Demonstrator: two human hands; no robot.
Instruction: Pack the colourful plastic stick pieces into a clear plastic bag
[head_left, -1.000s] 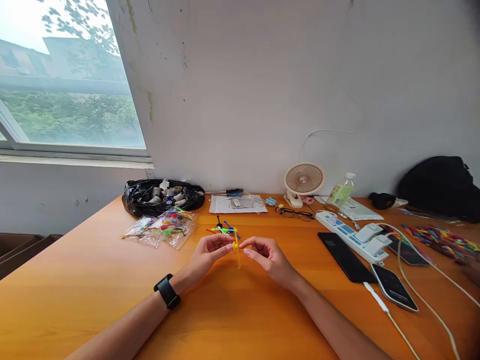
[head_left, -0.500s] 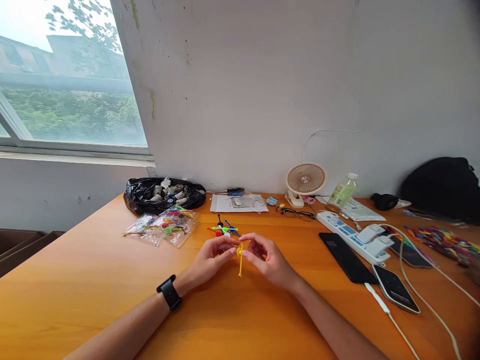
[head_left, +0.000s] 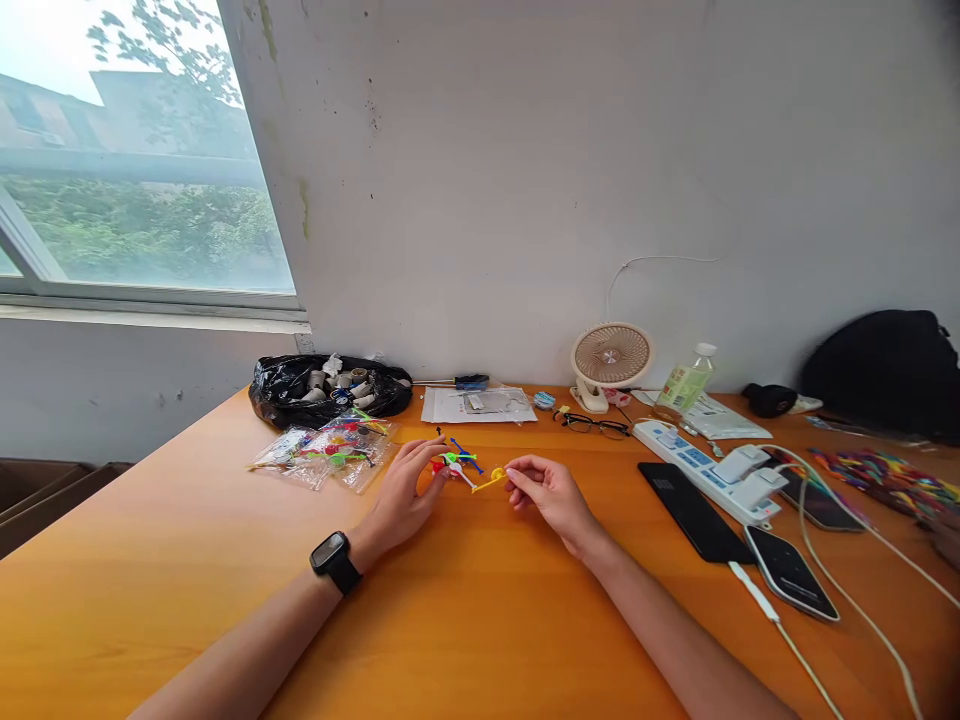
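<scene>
My right hand (head_left: 549, 497) pinches a yellow plastic arrow spinner (head_left: 491, 480) with a round hub, held over the table with its shaft pointing left. My left hand (head_left: 406, 492) lies at the left side of a small pile of arrow spinners (head_left: 459, 458) in green, blue, red, white and black. Its fingers are stretched out, with the thumb apart from them, and the fingertips reach the pile's edge. Whether they touch a piece I cannot tell. A black watch (head_left: 335, 560) is on the left wrist.
Left of the pile lie clear bags (head_left: 330, 455) of coloured spinners, behind them a black plastic bag (head_left: 262, 390) with grey pieces. A fan (head_left: 611, 357), glasses (head_left: 592, 427), a bottle (head_left: 684, 385), a power strip (head_left: 690, 465), phones and cables stand or lie to the right.
My hands have moved apart. The yellow spinner, between both hands before, is now in my right hand alone and turned sideways. My left hand has shifted left and forward to the pile.
</scene>
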